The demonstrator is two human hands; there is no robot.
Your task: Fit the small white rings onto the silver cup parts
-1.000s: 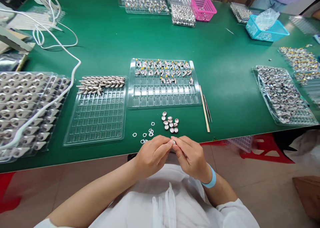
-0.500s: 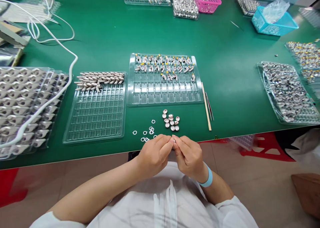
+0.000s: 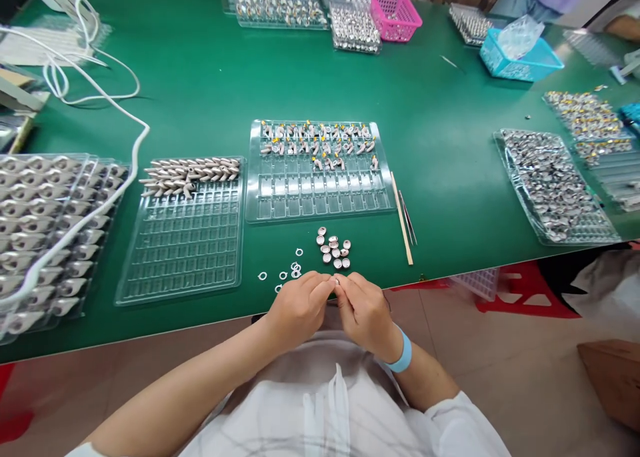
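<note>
Head view: the left hand [image 3: 299, 308] and right hand [image 3: 369, 311] share a fingertip grip, pinched on a tiny pale piece [image 3: 337, 281] at the near edge of the green tabletop [image 3: 195, 90], mostly hidden between them, its shape unclear. Just beyond lie small, round, silvery-pink metallic cups [image 3: 335, 253] in a loose cluster; left of them, thin white rings [image 3: 263, 276].

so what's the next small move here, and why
Probably a gentle turn of the small pale piece to check it before reaching for anything else: the left hand and right hand both pinch it and largely hide it, so its fit can't be judged. The white rings and round metallic caps lie loose nearby.
</note>
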